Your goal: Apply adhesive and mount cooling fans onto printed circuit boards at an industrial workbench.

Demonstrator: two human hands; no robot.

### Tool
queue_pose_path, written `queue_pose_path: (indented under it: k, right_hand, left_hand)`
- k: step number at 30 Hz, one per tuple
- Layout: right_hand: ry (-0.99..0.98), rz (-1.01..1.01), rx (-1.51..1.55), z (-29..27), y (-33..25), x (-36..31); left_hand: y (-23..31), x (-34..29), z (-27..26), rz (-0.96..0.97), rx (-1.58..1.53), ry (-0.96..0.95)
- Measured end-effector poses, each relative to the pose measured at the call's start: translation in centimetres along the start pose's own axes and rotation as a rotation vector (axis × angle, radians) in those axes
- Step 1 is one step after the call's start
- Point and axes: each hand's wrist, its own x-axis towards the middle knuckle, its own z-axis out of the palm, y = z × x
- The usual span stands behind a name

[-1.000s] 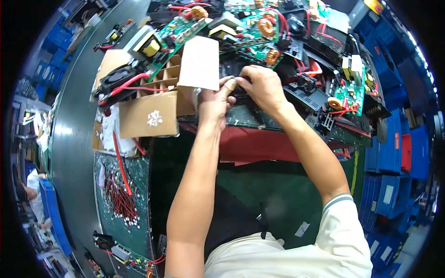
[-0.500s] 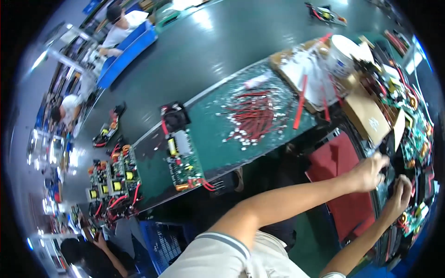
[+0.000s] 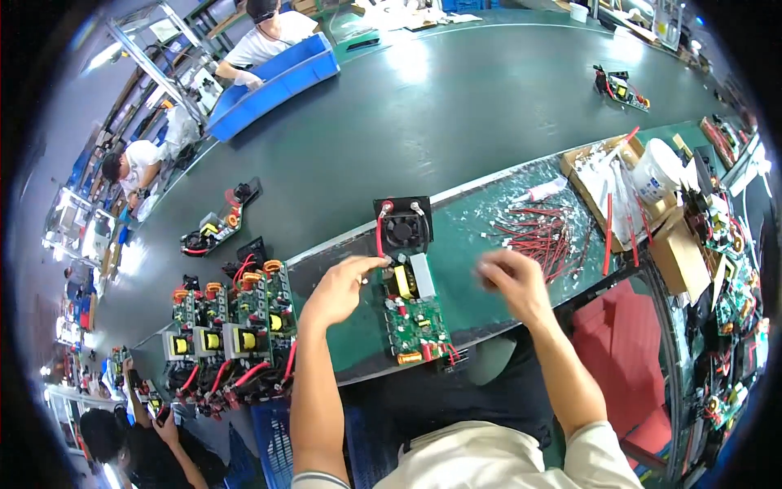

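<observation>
A green circuit board (image 3: 423, 322) lies on the bench in front of me, with yellow-wrapped parts, a pale metal heat sink and a black fan (image 3: 401, 231) at its far end. A red wire (image 3: 380, 236) runs from the fan end to the board. My left hand (image 3: 338, 289) is at the board's left side, its index finger stretched out to the parts near the red wire. My right hand (image 3: 515, 281) hangs over the bench between the board and a pile of red-and-black wires (image 3: 542, 236). Its fingers are curled together and blurred; what they hold, if anything, is hidden.
Several similar boards (image 3: 236, 338) stand packed together at the left. On the dark belt beyond lie two more board assemblies, one at the left (image 3: 216, 228) and one far right (image 3: 623, 90). A cardboard tray (image 3: 599, 167), white bucket (image 3: 656, 171) and red chair (image 3: 623, 359) are rightward. Other people work nearby.
Both hands have moved from the cluttered right side to the bench before me. The left is now at the circuit board, the right beside it. The view has swung left.
</observation>
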Motion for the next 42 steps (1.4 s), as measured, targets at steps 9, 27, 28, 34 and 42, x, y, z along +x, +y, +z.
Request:
queue_pose_path:
  k: [9,27,28,34,42]
  right_hand:
    - [-0.143,-0.007,0.376,4.9,-0.4,5.9]
    - [-0.062,-0.009,-0.094,6.4,2.9,10.3]
    - [-0.065,-0.005,-0.088,6.5,2.8,10.3]
    - [-0.213,0.051,0.253,6.3,3.0,10.4]
    - [-0.329,0.079,0.149,5.2,3.1,11.1]
  left_hand:
    - [-0.5,1.5,-1.0,0.1,-0.538,0.191]
    - [2.2,6.9,1.6,0.215,0.115,0.278]
    - [2.3,6.8,2.0,0.213,0.172,0.267]
    - [2.9,7.0,2.9,0.118,0.218,0.336]
    - [2.7,7.5,2.8,0.189,0.077,0.276]
